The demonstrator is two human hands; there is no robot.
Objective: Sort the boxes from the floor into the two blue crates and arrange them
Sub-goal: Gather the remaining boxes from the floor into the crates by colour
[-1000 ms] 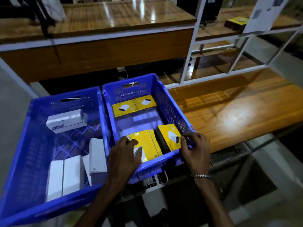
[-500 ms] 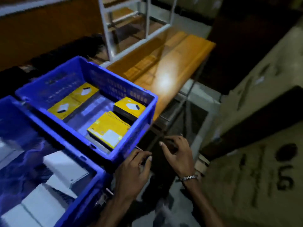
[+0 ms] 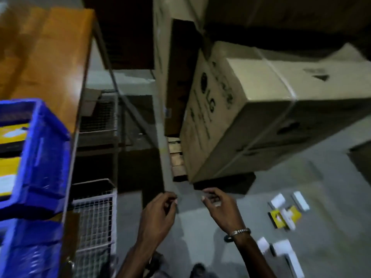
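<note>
Both the left hand (image 3: 158,211) and the right hand (image 3: 217,205) hang over the bare floor with fingers loosely curled, holding nothing. The near blue crate (image 3: 43,157) on the wooden bench (image 3: 50,57) already shows yellow boxes (image 3: 12,135) inside. I judge the job partly done: several white and yellow boxes on the floor (image 3: 285,211) lie to the right, well apart from both hands.

At far left we see a crate (image 3: 46,157) on the table (image 3: 50,57), with boxes (image 3: 12,135) inside it. A wire basket (image 3: 94,213) sits below the table's edge. Our two hands (image 3: 158,213) hang side by side, apart, over the floor (image 3: 200,227). Right of them small boxes (image 3: 285,213) lie scattered on the floor. Behind those sits a large carton (image 3: 261,109).
</note>
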